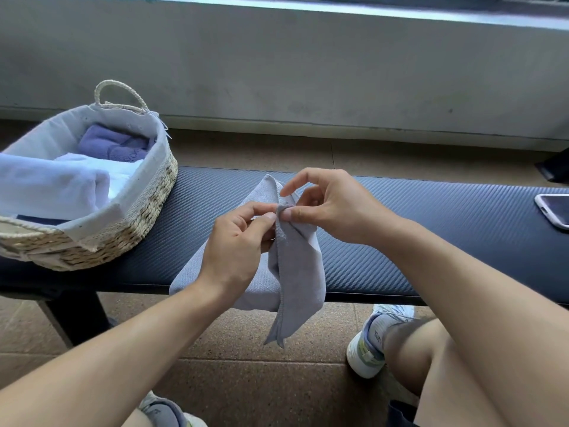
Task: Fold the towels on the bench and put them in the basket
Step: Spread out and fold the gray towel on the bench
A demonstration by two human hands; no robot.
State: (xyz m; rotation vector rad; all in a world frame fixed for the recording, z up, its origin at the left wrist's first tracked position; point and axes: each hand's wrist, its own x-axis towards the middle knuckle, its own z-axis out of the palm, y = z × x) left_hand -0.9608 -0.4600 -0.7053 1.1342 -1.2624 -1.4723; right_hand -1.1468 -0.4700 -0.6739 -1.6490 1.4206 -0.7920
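Note:
A small grey towel [295, 272] hangs over the front edge of the dark bench [431, 241], partly lifted. My left hand [237, 245] and my right hand [326, 204] both pinch the same raised corner of it between thumb and forefinger, the fingertips nearly touching. The rest of the cloth droops below the bench edge. At the bench's left end stands a woven basket [147, 217] with a white cloth lining and a rope handle. Inside it lie a folded blue towel [114, 144] and a folded white towel [61, 183].
A phone [554, 211] lies on the bench at the far right. A concrete wall runs behind the bench. My knees and sneakers [369, 343] are on the tiled floor in front of it.

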